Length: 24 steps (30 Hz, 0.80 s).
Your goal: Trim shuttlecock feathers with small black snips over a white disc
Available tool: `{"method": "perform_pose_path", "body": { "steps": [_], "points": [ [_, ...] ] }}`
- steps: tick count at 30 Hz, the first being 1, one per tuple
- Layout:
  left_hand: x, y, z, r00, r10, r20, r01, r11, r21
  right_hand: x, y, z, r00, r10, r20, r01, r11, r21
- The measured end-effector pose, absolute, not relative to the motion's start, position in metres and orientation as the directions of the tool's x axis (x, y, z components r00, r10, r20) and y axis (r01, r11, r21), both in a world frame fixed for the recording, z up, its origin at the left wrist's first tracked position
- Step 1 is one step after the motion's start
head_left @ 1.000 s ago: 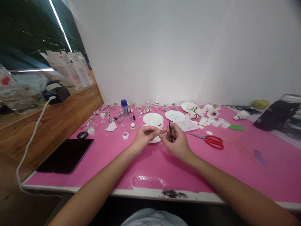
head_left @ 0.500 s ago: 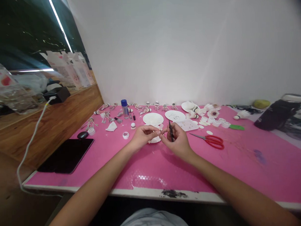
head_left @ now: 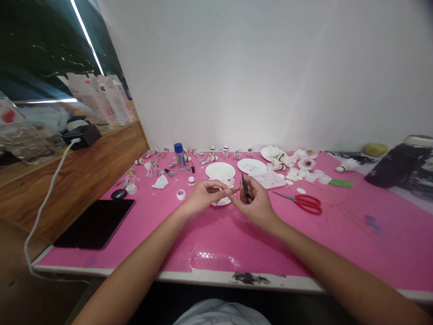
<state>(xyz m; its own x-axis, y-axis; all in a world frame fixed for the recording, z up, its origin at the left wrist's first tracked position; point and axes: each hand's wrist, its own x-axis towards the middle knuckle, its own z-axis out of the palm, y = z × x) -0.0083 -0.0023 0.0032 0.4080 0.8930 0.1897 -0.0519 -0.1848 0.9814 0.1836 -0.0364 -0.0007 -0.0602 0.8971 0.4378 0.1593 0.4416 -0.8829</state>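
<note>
My left hand (head_left: 208, 196) is closed in a pinch, its fingertips meeting those of my right hand (head_left: 257, 203) over a white paper piece (head_left: 223, 200). Whatever sits between the left fingertips is too small to make out. Black tweezers (head_left: 245, 190), slim and pointing upward, are held in the right hand, while its thumb and forefinger touch the left fingertips. Just beyond the hands lie two white paper discs, one plain (head_left: 220, 170) and one with small dark bits (head_left: 252, 166). A pale tray (head_left: 270, 180) with tiny pieces is right of the tweezers.
Red-handled scissors (head_left: 306, 204) lie on the right of the pink table (head_left: 212, 238). Shuttlecocks (head_left: 347, 165) and small white pots (head_left: 323, 179) stand behind them. A blue-capped bottle (head_left: 180, 156), shuttlecock figures (head_left: 226, 151) and a black tablet (head_left: 96, 223) are also there. A dark flask (head_left: 397, 163) leans far right.
The hands stay together in nearly the same place. The fingertips have shifted slightly, and the tweezers have tilted a little to the left.
</note>
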Motion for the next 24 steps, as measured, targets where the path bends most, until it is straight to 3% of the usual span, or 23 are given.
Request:
{"method": "perform_pose_path", "body": {
  "steps": [6, 10, 15, 19, 24],
  "points": [
    [-0.004, -0.007, 0.006, 0.409, 0.893, 0.188, -0.069, -0.176, 0.982, 0.186, -0.036, 0.002, -0.094, 0.892, 0.442, 0.184, 0.452, -0.873],
    [-0.002, -0.006, 0.004, 0.254, 0.939, 0.231, -0.04, -0.229, 0.973, 0.189, -0.032, 0.005, -0.077, 0.883, 0.463, 0.215, 0.468, -0.857],
    [-0.005, -0.005, 0.003, -0.01, 0.888, 0.46, 0.117, -0.456, 0.882, 0.196, -0.02, 0.002, -0.051, 0.893, 0.448, 0.29, 0.442, -0.849],
    [-0.005, -0.006, 0.002, -0.032, 0.778, 0.627, 0.219, -0.607, 0.764, 0.202, -0.013, -0.004, -0.123, 0.877, 0.465, 0.347, 0.477, -0.807],
    [-0.005, -0.006, 0.002, -0.01, 0.755, 0.656, 0.252, -0.633, 0.732, 0.207, -0.01, -0.009, -0.178, 0.852, 0.492, 0.453, 0.515, -0.727]
  ]
}}
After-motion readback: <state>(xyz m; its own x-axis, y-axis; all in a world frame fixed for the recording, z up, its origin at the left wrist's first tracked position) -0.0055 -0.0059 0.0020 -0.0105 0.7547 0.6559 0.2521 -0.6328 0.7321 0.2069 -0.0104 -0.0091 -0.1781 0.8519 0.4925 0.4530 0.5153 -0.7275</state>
